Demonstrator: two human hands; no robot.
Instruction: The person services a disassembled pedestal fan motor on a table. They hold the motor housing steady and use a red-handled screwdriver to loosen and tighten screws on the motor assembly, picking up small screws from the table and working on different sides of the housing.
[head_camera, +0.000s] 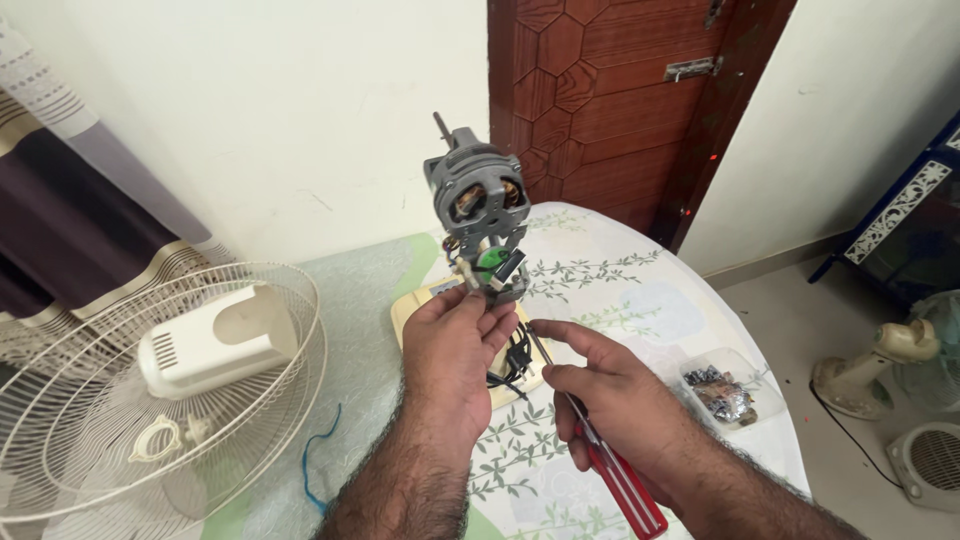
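Observation:
A grey fan motor (478, 195) with visible copper windings stands upright on a cream base (415, 305), its shaft pointing up. My left hand (455, 355) grips the motor's lower bracket, just under a green part (490, 262). My right hand (610, 395) holds a red-handled screwdriver (622, 483), whose thin metal shank runs up toward the bottom of the motor. Black wires (516, 358) hang below the motor between my two hands.
A white wire fan guard (110, 440) lies at the left with a cream motor cover (215, 340) and a plastic nut inside. A clear box of small parts (722, 392) sits at the right of the leaf-patterned tablecloth (600, 275). Another fan stand (880, 365) is on the floor.

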